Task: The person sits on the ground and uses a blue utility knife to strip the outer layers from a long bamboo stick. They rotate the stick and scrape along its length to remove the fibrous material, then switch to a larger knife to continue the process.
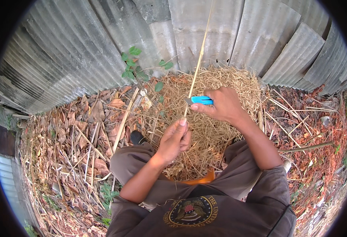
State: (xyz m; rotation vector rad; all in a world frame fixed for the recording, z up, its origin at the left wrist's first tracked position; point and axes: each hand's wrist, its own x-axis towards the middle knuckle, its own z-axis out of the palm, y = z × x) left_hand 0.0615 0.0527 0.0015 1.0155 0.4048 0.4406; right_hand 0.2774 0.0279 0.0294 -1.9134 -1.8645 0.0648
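A long thin pale strip, like split bamboo, runs from my left hand up and away toward the metal wall. My left hand pinches its near end between thumb and fingers. Just beyond, my right hand is closed round a bright blue utility knife. The knife's dark blade lies across the strip, a short way past my left fingertips, and my right thumb is at the strip beside it. Beneath both hands spreads a heap of curly straw-coloured shavings.
Grey corrugated metal sheets stand as a wall ahead. A leafy green plant grows at their foot. Dry leaves and loose sticks litter the left ground. A stick lies at right. Something orange shows between my legs.
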